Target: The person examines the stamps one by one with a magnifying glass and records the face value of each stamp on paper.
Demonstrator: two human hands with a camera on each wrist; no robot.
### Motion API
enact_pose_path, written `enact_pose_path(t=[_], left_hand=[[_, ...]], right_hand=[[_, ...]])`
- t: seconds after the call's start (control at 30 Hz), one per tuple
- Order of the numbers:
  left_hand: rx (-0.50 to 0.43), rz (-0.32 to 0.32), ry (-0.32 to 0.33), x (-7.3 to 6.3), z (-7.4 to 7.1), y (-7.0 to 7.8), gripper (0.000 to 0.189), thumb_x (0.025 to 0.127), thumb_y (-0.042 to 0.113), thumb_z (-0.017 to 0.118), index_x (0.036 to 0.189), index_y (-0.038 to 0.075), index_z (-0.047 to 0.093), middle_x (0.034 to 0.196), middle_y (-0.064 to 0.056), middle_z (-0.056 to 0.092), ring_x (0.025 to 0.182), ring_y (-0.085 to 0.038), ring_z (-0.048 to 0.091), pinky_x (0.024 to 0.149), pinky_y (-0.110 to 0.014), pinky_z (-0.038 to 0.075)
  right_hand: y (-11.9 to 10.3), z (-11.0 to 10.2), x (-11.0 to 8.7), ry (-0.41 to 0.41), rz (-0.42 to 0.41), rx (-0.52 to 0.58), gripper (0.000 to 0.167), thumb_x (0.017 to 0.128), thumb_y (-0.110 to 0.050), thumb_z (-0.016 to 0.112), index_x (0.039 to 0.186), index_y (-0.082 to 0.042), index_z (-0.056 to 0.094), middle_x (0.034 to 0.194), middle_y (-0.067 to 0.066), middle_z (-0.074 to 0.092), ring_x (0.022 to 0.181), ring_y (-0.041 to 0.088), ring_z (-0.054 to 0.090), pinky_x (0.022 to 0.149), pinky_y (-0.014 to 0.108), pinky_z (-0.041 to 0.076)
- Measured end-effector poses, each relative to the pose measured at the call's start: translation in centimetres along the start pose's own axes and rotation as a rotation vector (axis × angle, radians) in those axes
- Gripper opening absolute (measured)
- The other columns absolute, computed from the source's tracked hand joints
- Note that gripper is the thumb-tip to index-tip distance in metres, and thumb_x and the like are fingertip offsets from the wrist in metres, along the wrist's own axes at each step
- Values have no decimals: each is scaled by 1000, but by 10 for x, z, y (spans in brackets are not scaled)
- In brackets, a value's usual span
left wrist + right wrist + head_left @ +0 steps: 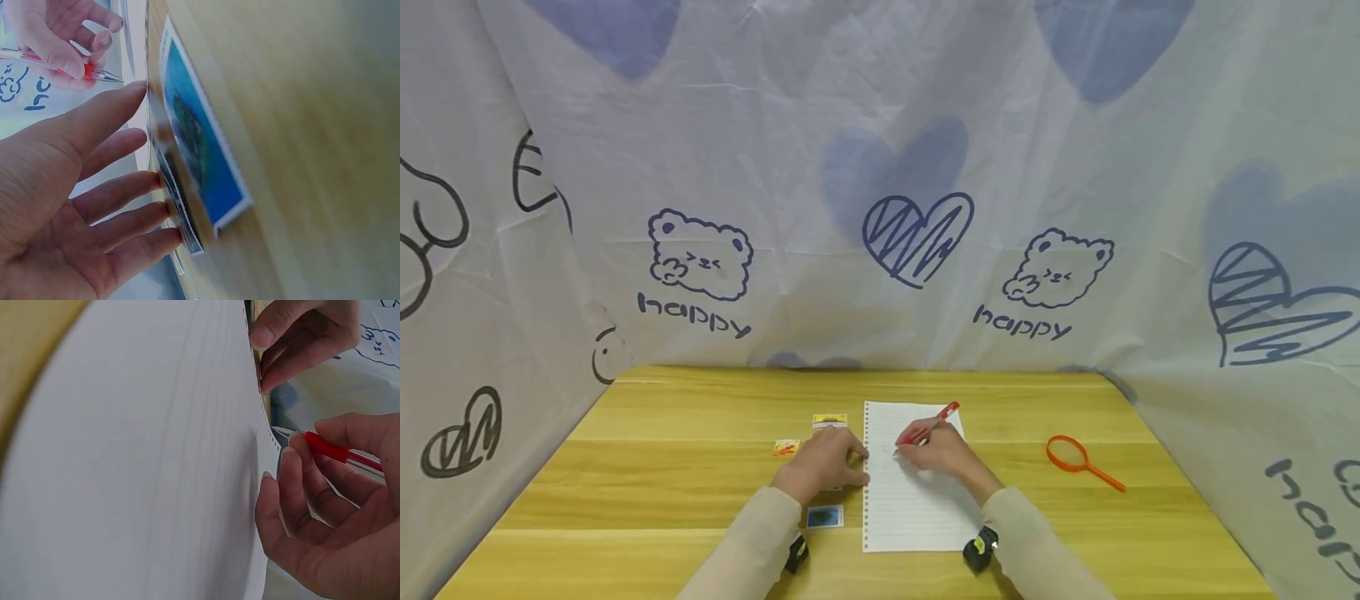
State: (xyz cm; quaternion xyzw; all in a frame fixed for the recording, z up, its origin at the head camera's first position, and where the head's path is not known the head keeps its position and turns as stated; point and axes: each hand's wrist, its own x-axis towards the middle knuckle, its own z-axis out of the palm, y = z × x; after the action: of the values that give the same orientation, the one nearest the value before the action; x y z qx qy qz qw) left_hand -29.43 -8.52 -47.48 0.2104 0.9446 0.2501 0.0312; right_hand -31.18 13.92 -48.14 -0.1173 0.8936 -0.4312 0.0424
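My right hand (pixel 938 448) pinches a red pen (pixel 951 410) between thumb and fingers, its tip down at the upper left of a lined, hole-edged sheet of paper (pixel 917 512). At that sheet's left edge rests my left hand (pixel 824 461), thumb and a fingertip right at the row of holes. Its fingers look loosely spread in the left wrist view and hold nothing. A blue stamp (pixel 203 134) lies close by this hand, and a darker stamp (pixel 178 197) sits at its fingertips, mostly hidden from the head view. Faint marks show near the pen tip.
A yellow stamp (pixel 830 420) and a red-and-yellow stamp (pixel 786 447) lie beyond my left hand. To the right, an orange magnifying glass (pixel 1105 477) lies on the wooden table (pixel 662 450). Printed cloth (pixel 805 208) hangs behind the table and at its sides.
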Motion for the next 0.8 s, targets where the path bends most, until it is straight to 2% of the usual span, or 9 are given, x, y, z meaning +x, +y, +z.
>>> enact_pose_path(t=[0.2,0.37,0.57,0.8], left_hand=[[3,-2,-1,1,0,0,37,81,24,89,112,7,80,118,-9,77,73,-15,50,62,-28,38],[3,-3,8,0,0,0,36,81,24,89,112,7,80,120,-10,76,75,-16,49,62,-29,36],[13,15,29,-1,0,0,36,80,23,90,111,6,80,120,-10,76,76,-16,49,64,-29,37],[8,32,41,-2,0,1,36,79,21,90,110,5,80,117,-11,77,76,-16,49,64,-30,38]], right_hand=[[-1,-12,-3,34,-15,-13,4,90,-12,75,93,-10,76,84,2,72,64,11,61,58,23,51],[-2,-27,-8,60,-67,-100,3,90,-10,75,92,-11,74,82,2,72,68,11,60,62,23,47],[3,-44,-14,96,-205,-260,7,88,-8,74,87,-14,71,81,3,74,73,10,61,62,22,47],[16,-57,-21,145,-362,-312,11,84,4,73,85,-7,73,87,6,77,80,20,72,70,24,55]])
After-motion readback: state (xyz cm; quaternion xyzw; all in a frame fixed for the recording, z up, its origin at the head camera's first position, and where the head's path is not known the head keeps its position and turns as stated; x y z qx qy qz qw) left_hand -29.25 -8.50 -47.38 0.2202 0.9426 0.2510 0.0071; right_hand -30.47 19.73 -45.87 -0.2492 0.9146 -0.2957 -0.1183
